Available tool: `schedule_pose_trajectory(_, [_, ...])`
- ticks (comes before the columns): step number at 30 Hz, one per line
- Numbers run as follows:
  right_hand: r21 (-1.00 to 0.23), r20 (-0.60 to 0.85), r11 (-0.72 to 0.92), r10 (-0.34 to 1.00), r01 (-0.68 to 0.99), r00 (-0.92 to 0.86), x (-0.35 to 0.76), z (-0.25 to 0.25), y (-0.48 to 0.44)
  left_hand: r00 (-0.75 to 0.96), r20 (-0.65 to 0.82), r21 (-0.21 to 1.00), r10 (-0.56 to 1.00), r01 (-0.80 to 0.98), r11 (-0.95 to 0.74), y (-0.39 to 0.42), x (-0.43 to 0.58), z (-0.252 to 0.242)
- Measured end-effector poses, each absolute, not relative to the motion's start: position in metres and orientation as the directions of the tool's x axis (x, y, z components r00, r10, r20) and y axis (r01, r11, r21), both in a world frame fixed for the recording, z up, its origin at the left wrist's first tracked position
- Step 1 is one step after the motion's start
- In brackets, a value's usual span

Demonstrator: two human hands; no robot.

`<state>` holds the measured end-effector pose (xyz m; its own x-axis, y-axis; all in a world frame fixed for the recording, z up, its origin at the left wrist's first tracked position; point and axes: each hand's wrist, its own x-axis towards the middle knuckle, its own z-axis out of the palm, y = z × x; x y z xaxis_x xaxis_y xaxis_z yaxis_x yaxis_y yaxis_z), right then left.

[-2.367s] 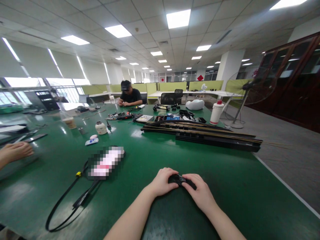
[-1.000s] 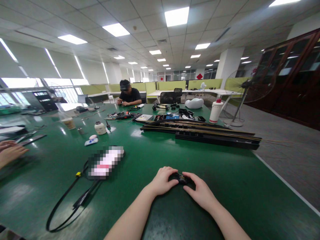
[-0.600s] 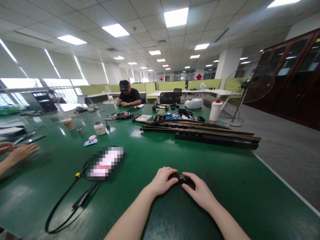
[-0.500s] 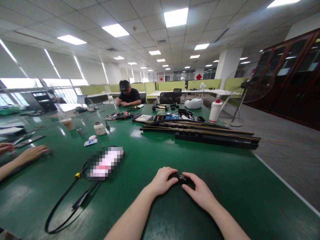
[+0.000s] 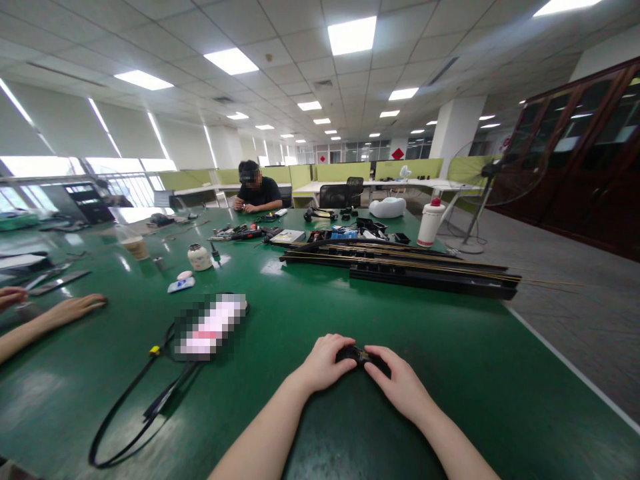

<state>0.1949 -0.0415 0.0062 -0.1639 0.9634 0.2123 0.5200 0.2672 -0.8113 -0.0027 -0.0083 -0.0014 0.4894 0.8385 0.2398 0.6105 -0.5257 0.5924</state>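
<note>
A small black part (image 5: 359, 355) with a yellowish patch on top lies low over the green table (image 5: 320, 303), between my two hands. My left hand (image 5: 327, 362) grips its left end, thumb in front and fingers behind. On the other end is my right hand (image 5: 397, 379), its thumb and fingers closed round it in the same way. Much of the part is hidden by the fingers, so its kind cannot be made out. To the left lies a phone (image 5: 213, 328), its screen blurred out, with a black strap (image 5: 107, 413) beside it.
Long black rails (image 5: 435, 281) with thin brass-coloured rods lie behind my hands. A white bottle (image 5: 431, 223) stands at the right, a round jar (image 5: 200, 257) at the left. Another person's hand (image 5: 75, 308) rests at the left; a person (image 5: 257, 190) sits across the table.
The black part has turned slightly between my fingers, showing more of its yellowish patch. At the left, the other person's hand has shifted a little to the right.
</note>
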Motion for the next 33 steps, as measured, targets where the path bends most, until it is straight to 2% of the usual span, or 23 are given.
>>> schedule_pose_trajectory(15, [-0.762, 0.249, 0.336, 0.941, 0.554, -0.229, 0.1941, 0.0032, -0.0399, 0.499, 0.236, 0.596, 0.834, 0.604, -0.53, -0.0089, -0.0028, -0.0003])
schedule_pose_trajectory(33, [-0.729, 0.253, 0.341, 0.94, 0.594, -0.229, 0.1934, 0.0011, -0.0389, 0.502, 0.224, 0.588, 0.835, 0.613, -0.527, -0.0073, -0.0021, -0.0031])
